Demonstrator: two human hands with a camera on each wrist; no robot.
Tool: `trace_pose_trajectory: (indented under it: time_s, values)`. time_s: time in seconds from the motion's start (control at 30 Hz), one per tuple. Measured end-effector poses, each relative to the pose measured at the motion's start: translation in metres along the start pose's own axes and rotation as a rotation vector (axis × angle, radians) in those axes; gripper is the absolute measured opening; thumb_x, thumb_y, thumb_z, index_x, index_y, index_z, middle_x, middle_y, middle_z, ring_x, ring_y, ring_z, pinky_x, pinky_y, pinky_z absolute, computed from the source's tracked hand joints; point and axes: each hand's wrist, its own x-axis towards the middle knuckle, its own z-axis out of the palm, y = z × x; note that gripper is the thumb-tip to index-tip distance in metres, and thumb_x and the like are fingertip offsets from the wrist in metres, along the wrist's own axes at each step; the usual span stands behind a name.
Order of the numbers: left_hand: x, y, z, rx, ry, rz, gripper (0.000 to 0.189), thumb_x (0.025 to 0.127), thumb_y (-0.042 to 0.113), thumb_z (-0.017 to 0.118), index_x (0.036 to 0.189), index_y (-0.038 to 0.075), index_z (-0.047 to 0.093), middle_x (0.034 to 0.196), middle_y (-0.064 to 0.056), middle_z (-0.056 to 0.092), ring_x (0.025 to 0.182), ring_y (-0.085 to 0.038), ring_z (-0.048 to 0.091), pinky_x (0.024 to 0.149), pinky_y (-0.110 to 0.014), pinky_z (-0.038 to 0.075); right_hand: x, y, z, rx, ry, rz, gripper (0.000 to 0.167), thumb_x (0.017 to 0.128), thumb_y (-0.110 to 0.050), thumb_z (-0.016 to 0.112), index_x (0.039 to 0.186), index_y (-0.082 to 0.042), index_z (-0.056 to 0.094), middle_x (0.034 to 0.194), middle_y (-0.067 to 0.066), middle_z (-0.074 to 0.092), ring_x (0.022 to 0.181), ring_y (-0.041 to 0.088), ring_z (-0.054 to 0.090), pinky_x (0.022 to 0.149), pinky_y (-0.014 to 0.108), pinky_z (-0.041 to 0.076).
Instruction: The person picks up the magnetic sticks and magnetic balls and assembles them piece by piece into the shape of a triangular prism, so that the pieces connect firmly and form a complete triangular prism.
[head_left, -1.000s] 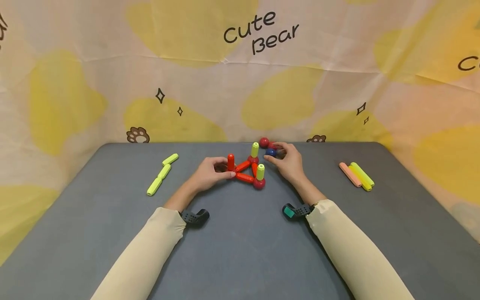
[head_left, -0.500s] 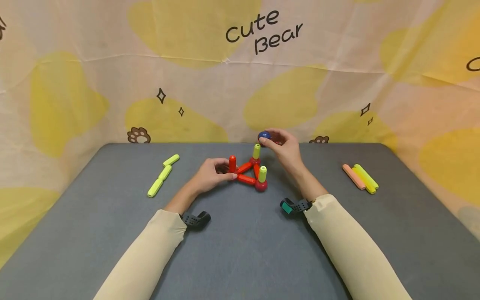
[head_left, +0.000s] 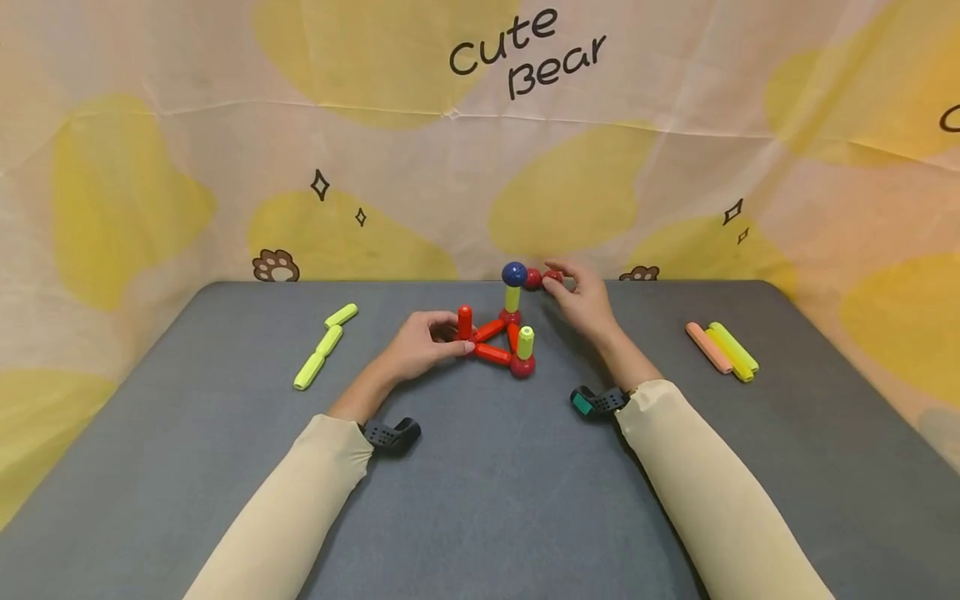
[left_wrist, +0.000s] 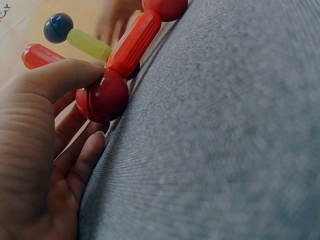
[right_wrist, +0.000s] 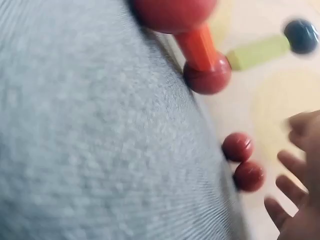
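Your left hand (head_left: 416, 345) pinches a corner ball (left_wrist: 106, 100) of the frame (head_left: 493, 354), likely to steady it, while your right hand (head_left: 588, 305), fingers parted, hovers beside two red balls (right_wrist: 249, 176), the blue-topped stick (head_left: 513, 299) between both hands.

head: high, forward-down, farther | 2 wrists: near, tilted, along tabletop (head_left: 480, 500) | all 3: blue ball (head_left: 514, 274)

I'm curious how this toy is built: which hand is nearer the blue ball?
Right. The right hand is just right of the blue ball, near two loose red balls; the left hand is farther off, gripping a red corner ball.
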Motion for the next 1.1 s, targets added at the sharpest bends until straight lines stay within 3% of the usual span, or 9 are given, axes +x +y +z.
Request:
trace_pose_trajectory:
  time_s: [0.1,0.17,0.37,0.43,0.57,0.73,0.97,1.1]
  values:
    - [0.000,-0.001,0.000,0.007,-0.002,-0.009,0.029,0.086,0.016,0.079,0.111,0.004,0.073,0.100,-0.014,0.075,0.082,-0.013,0.065,0.073,-0.023,0.052,0.001,0.017,-0.001,-0.201,-0.097,-0.039,0.055,0.098,-0.021,0.064,0.149,-0.005,0.049,0.157,0.016,0.045,0.147,0.039,0.036,0.122,0.056,0.027]
    - [0.000,-0.001,-0.001,0.003,-0.004,-0.012,0.029,0.086,0.017,0.079,0.111,0.004,0.073,0.099,-0.014,0.075,0.081,-0.014,0.065,0.072,-0.023,0.052,0.001,0.023,-0.001,-0.256,-0.134,-0.066,0.060,0.096,-0.022,0.066,0.151,-0.006,0.046,0.159,0.016,0.041,0.149,0.040,0.032,0.123,0.057,0.023]
    - [0.000,0.001,-0.002,-0.008,-0.010,-0.005,0.031,0.086,0.017,0.079,0.112,0.002,0.072,0.100,-0.016,0.075,0.081,-0.015,0.065,0.071,-0.022,0.051,-0.003,0.026,0.000,-0.343,0.032,-0.095,0.040,0.091,-0.026,0.074,0.127,-0.008,0.069,0.129,0.017,0.062,0.121,0.036,0.054,0.101,0.054,0.045]
    - [-0.001,0.002,-0.002,-0.012,-0.011,-0.002,0.031,0.086,0.016,0.079,0.112,0.001,0.072,0.101,-0.017,0.075,0.082,-0.015,0.065,0.071,-0.021,0.051,-0.005,0.025,0.000,-0.347,0.019,-0.112,0.037,0.089,-0.025,0.076,0.121,-0.008,0.071,0.123,0.016,0.065,0.113,0.035,0.058,0.095,0.052,0.048]
    - [0.000,0.003,-0.002,-0.012,-0.011,-0.009,0.031,0.086,0.016,0.079,0.112,0.001,0.072,0.101,-0.017,0.075,0.082,-0.016,0.065,0.072,-0.023,0.051,-0.007,0.027,0.002,-0.272,-0.069,-0.128,0.033,0.088,-0.017,0.078,0.118,-0.005,0.073,0.121,0.017,0.068,0.105,0.032,0.063,0.093,0.047,0.051]
    - [0.000,0.002,-0.001,0.005,-0.012,-0.018,0.031,0.086,0.017,0.079,0.112,0.003,0.073,0.100,-0.015,0.075,0.081,-0.015,0.064,0.072,-0.024,0.051,-0.006,0.021,0.000,-0.101,-0.078,-0.047,0.034,0.087,-0.020,0.080,0.118,-0.006,0.073,0.119,0.015,0.070,0.106,0.030,0.068,0.094,0.043,0.057]
    - [0.002,0.003,-0.001,-0.007,-0.007,-0.004,0.030,0.086,0.017,0.078,0.112,0.003,0.073,0.102,-0.015,0.075,0.084,-0.016,0.064,0.071,-0.022,0.050,-0.003,-0.025,-0.021,0.121,-0.249,-0.050,0.034,0.089,-0.019,0.078,0.120,-0.007,0.072,0.120,0.015,0.070,0.096,0.027,0.064,0.082,0.028,0.055]
    - [0.001,0.002,-0.003,-0.014,-0.009,0.016,0.030,0.086,0.016,0.078,0.112,0.003,0.073,0.102,-0.015,0.075,0.085,-0.015,0.064,0.072,-0.021,0.050,-0.004,-0.047,-0.039,0.176,-0.396,-0.054,0.029,0.089,-0.017,0.078,0.116,-0.008,0.073,0.125,0.015,0.068,0.101,0.022,0.065,0.085,0.026,0.054]
